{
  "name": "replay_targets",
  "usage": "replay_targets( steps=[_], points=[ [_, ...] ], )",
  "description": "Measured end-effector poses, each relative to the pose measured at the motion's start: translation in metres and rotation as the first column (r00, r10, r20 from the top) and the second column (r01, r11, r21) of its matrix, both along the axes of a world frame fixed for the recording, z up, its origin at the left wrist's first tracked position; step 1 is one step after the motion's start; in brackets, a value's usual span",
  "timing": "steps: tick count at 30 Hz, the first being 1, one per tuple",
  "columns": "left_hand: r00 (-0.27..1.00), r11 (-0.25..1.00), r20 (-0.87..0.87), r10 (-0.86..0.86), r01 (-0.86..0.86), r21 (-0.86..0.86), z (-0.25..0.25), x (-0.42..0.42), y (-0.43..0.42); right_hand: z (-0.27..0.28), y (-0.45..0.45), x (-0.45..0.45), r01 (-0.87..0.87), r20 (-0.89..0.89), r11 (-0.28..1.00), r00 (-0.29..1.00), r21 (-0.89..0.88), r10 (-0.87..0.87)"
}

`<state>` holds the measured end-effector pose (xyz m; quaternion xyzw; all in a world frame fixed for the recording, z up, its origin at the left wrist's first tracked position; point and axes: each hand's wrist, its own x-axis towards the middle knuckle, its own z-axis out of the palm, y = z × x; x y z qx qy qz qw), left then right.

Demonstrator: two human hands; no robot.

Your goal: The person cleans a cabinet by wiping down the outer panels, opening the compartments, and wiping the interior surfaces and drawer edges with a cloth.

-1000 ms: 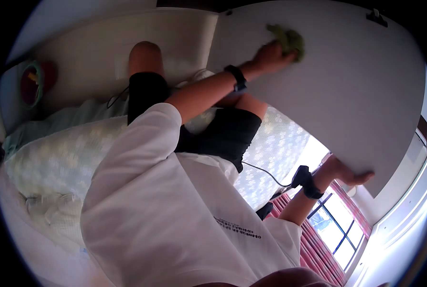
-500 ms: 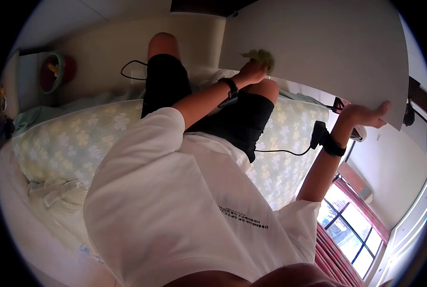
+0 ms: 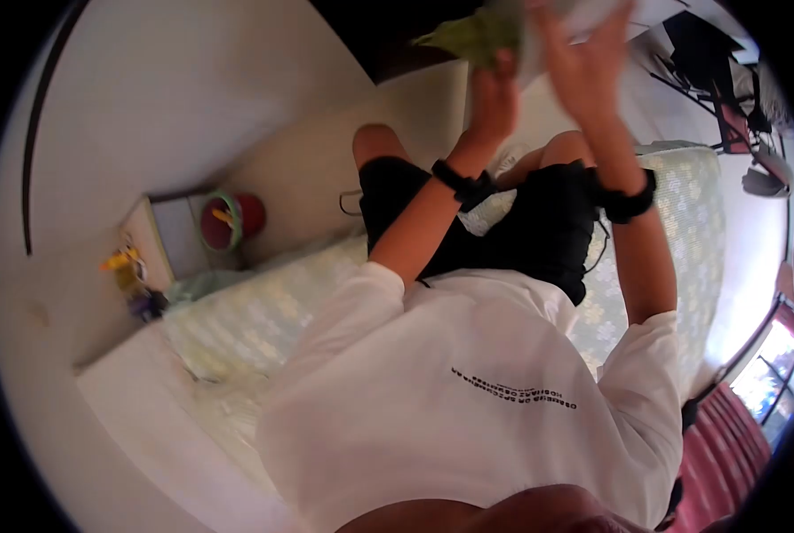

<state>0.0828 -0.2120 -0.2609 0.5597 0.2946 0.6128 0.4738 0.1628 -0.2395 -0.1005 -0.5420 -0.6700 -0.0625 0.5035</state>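
My left hand (image 3: 494, 99) is closed on a crumpled green cloth (image 3: 470, 39) at the top of the view. Close to it on the right, my right hand (image 3: 585, 75) is raised with its fingers apart, smeared by motion, and nothing shows in it. Behind both hands is part of a pale flat panel (image 3: 532, 58), mostly hidden or cut off by the frame. Whether the right hand touches the panel, I cannot tell.
I sit on a bed with a flowered cover (image 3: 681, 204). To the left stand a red bin (image 3: 251, 215) with a green rim and a yellow toy-like object (image 3: 123, 259). A dark opening or panel (image 3: 375, 35) lies at the top; a pink curtain (image 3: 726, 453) hangs at lower right.
Both hands have moved up in the view and close together. My right hand has left the panel's right corner. The view has shifted, and far less of the panel shows.
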Motion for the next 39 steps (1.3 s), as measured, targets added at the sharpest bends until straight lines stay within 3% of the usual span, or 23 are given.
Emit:
replay_targets(
  steps=[1, 2, 4, 5, 10, 12, 14, 16, 18, 19, 20, 22, 23, 25, 26, 27, 29, 31, 33, 34, 37, 38, 39],
  points=[
    [1.000, 0.995, -0.001, 0.025, -0.025, -0.096, -0.006, 0.001, -0.003, -0.011, -0.003, -0.013, -0.046, -0.112, 0.997, 0.993, -0.065, 0.039],
    [0.999, 0.979, 0.019, 0.028, -0.023, -0.204, 0.005, -0.012, -0.006, -0.025, 0.004, -0.022, -0.074, -0.035, 0.997, 0.997, 0.021, 0.075],
    [0.995, 0.938, 0.085, 0.044, -0.012, -0.347, 0.027, -0.038, -0.005, -0.049, 0.011, -0.041, -0.080, -0.061, 0.988, 0.995, -0.134, 0.073],
    [0.990, 0.924, 0.129, 0.056, -0.003, -0.383, 0.036, -0.051, 0.000, -0.051, 0.015, -0.045, -0.061, -0.051, 0.992, 0.997, -0.114, 0.056],
    [0.936, 0.937, 0.295, 0.193, -0.087, -0.338, 0.100, -0.103, 0.005, -0.080, 0.028, -0.077, -0.139, -0.178, 0.989, 0.976, -0.051, 0.128],
    [0.953, 0.920, 0.152, 0.263, -0.201, -0.336, 0.082, -0.120, 0.009, -0.093, 0.026, -0.087, -0.262, -0.244, 0.946, 0.946, -0.190, 0.213],
    [0.935, 0.906, 0.214, 0.281, -0.186, -0.380, 0.073, -0.125, -0.002, -0.101, 0.016, -0.093, -0.344, -0.283, 0.909, 0.919, -0.234, 0.275],
    [0.979, 0.952, -0.045, 0.201, -0.206, -0.225, 0.074, -0.125, -0.010, -0.100, 0.016, -0.097, -0.433, -0.292, 0.863, 0.887, -0.260, 0.357],
    [0.988, 0.963, -0.039, 0.150, -0.154, -0.219, 0.081, -0.134, -0.007, -0.095, 0.014, -0.100, -0.567, -0.484, 0.745, 0.791, -0.351, 0.374],
    [0.996, 0.969, -0.052, 0.072, -0.083, -0.233, 0.087, -0.141, -0.006, -0.090, 0.018, -0.107, -0.495, -0.471, 0.819, 0.819, -0.290, 0.328],
    [0.995, 0.971, -0.028, 0.101, -0.104, -0.217, 0.094, -0.148, -0.002, -0.084, 0.024, -0.107, -0.510, -0.445, 0.811, 0.820, -0.286, 0.359],
    [0.999, 0.979, -0.021, -0.045, 0.039, -0.202, 0.110, -0.158, 0.005, -0.072, 0.036, -0.098, -0.508, -0.383, 0.804, 0.840, -0.308, 0.384],
    [1.000, 0.983, 0.005, -0.014, 0.014, -0.183, 0.122, -0.156, 0.004, -0.060, 0.039, -0.095, -0.525, -0.354, 0.794, 0.837, -0.307, 0.417],
    [0.996, 0.998, -0.090, -0.016, 0.022, 0.066, 0.157, -0.154, 0.000, -0.024, 0.043, -0.091, -0.544, -0.434, 0.814, 0.796, -0.205, 0.422],
    [0.955, 0.964, -0.285, 0.083, -0.004, 0.267, 0.170, -0.158, 0.003, 0.000, 0.044, -0.088, -0.567, -0.497, 0.804, 0.757, -0.178, 0.424],
    [0.918, 0.932, -0.363, 0.162, -0.021, 0.361, 0.185, -0.161, 0.003, 0.017, 0.046, -0.085, -0.590, -0.556, 0.793, 0.715, -0.154, 0.424],
    [0.829, 0.853, -0.452, 0.330, -0.056, 0.519, 0.218, -0.161, 0.000, 0.042, 0.061, -0.067, -0.640, -0.665, 0.759, 0.619, -0.119, 0.418],
    [0.783, 0.811, -0.456, 0.423, -0.103, 0.576, 0.232, -0.160, -0.002, 0.077, 0.068, -0.048, -0.663, -0.613, 0.720, 0.661, -0.206, 0.433],
    [0.929, 0.881, -0.277, 0.245, -0.095, 0.463, 0.238, -0.165, 0.012, 0.087, 0.088, -0.032, -0.654, -0.648, 0.735, 0.640, -0.178, 0.413],
    [0.931, 0.876, -0.257, 0.259, -0.115, 0.468, 0.238, -0.169, 0.018, 0.093, 0.094, -0.028, -0.655, -0.693, 0.740, 0.605, -0.153, 0.392],
    [0.884, 0.923, -0.405, 0.233, -0.071, 0.377, 0.234, -0.179, 0.031, 0.128, 0.099, -0.028, -0.568, -0.870, 0.820, 0.366, 0.072, 0.330],
    [0.886, 0.924, -0.400, 0.235, -0.075, 0.376, 0.228, -0.176, 0.036, 0.137, 0.100, -0.028, -0.520, -0.839, 0.846, 0.406, 0.115, 0.363],
    [0.885, 0.969, -0.438, 0.157, -0.053, 0.240, 0.216, -0.171, 0.041, 0.140, 0.105, -0.024, -0.499, -0.769, 0.855, 0.488, 0.142, 0.413]
  ],
)
